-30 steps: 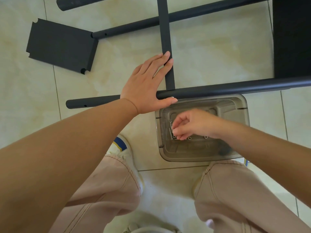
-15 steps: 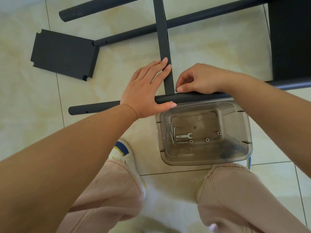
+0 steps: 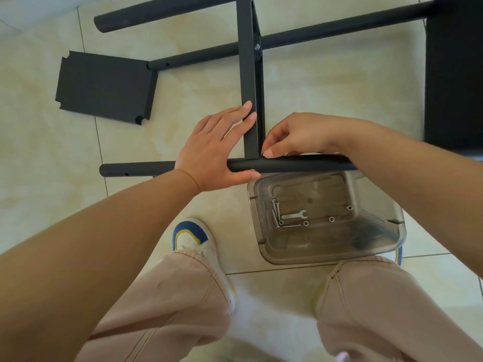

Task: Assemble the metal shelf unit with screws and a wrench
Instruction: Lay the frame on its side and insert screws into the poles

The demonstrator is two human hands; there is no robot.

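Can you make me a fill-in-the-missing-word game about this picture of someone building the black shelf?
1. The small silver wrench lies inside the clear plastic ____.
2. The left hand lies flat where the flat crossbar meets the round ____.
3. The right hand pinches at the joint with its fingertips, so the wrench is not being ____.
4. The shoe has a blue and ____ toe.

Missing words: bin; tube; held; yellow

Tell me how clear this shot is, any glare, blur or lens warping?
Head view: soft, even light, sharp at the centre; the wrench in the clear plastic bin reads clearly. Faint sheen on the floor tiles, no harsh glare. Wide-angle warping bows the near tube and stretches the forearms; soft shadows under the left hand.
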